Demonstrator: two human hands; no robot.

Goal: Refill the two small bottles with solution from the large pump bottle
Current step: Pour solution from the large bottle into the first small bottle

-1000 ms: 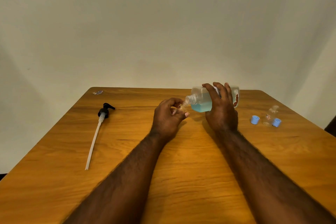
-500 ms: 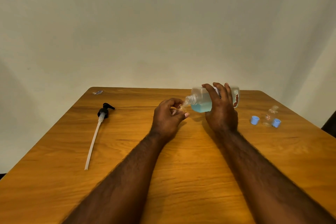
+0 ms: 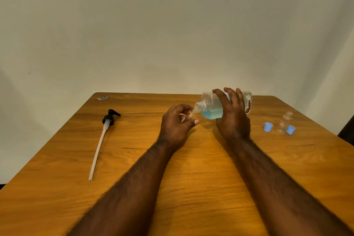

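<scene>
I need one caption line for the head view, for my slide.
Right hand tilts the large clear bottle of blue solution over a small clear bottle held in the left hand.

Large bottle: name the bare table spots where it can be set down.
Bare: between the pump and the left hand; between the two forearms; the near right of the table, this side of the blue caps. Crowded: beside the right hand, where caps flank the other small bottle.
</scene>
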